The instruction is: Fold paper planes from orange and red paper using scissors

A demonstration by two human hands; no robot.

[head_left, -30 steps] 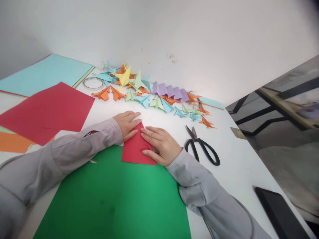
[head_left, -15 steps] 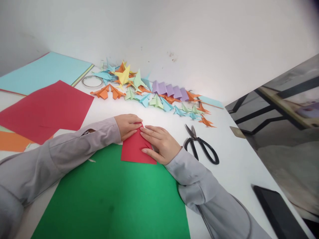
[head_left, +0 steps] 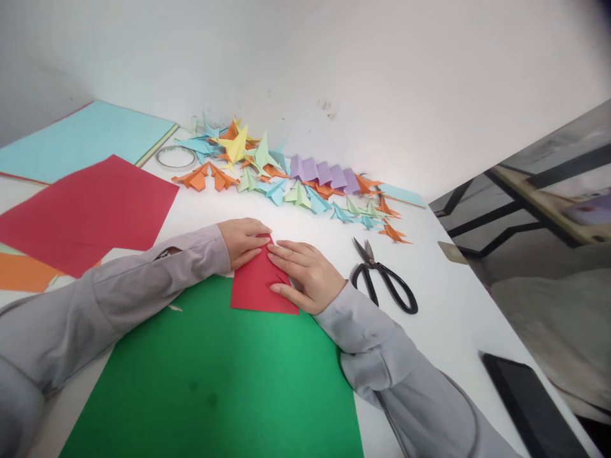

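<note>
A folded piece of red paper (head_left: 258, 289), pointed at its far end, lies on the far edge of a large green sheet (head_left: 214, 375). My left hand (head_left: 244, 242) rests on its upper left side, fingers stretched, thumb a little apart. From the right, my right hand (head_left: 305, 275) lies on the paper with fingers extended and thumb spread below them. Part of the right side, with a folded flap, is hidden under that hand. Scissors (head_left: 379, 267) with black handles lie partly spread to the right of my right hand.
Folded paper figures (head_left: 267, 168) in several colours line the wall. A tape roll (head_left: 175, 156) sits beside blue sheets (head_left: 86, 137). At left lie a red sheet (head_left: 90, 213) and an orange sheet (head_left: 28, 272). A black phone-like device (head_left: 529, 401) lies near the right edge.
The view has shifted very slightly. Both hands and the folded red paper keep the same positions relative to each other.
</note>
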